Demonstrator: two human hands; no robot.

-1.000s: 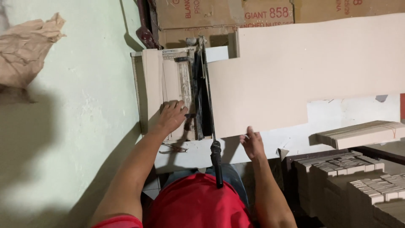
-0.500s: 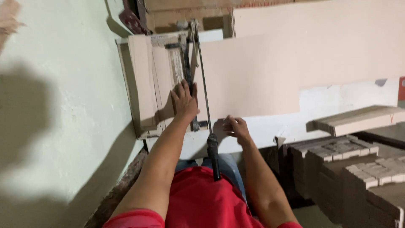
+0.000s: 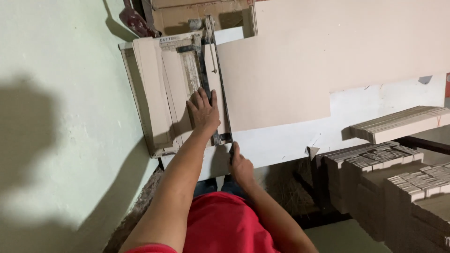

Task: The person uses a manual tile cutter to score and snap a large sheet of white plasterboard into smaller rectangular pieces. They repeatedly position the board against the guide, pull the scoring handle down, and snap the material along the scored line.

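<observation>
A paper cutter (image 3: pixel 154 93) lies on a white table (image 3: pixel 356 122), with a large tan cardboard sheet (image 3: pixel 300 70) pushed under its blade arm (image 3: pixel 216 79). My left hand (image 3: pixel 204 112) presses flat on the cardboard strip beside the blade, fingers spread. My right hand (image 3: pixel 240 164) is closed around the black handle (image 3: pixel 231 152) at the near end of the blade arm, which is down at the table's front edge.
A pale green wall (image 3: pixel 61 117) fills the left side. Stacks of cut cardboard strips (image 3: pixel 398 122) and bundled pieces (image 3: pixel 398 187) stand at the right. Brown boxes (image 3: pixel 187 14) sit behind the cutter. My red shirt (image 3: pixel 225 225) shows at the bottom.
My right hand moved from the table edge to the blade handle and brought it down. My left hand slid up along the cardboard strip beside the blade.
</observation>
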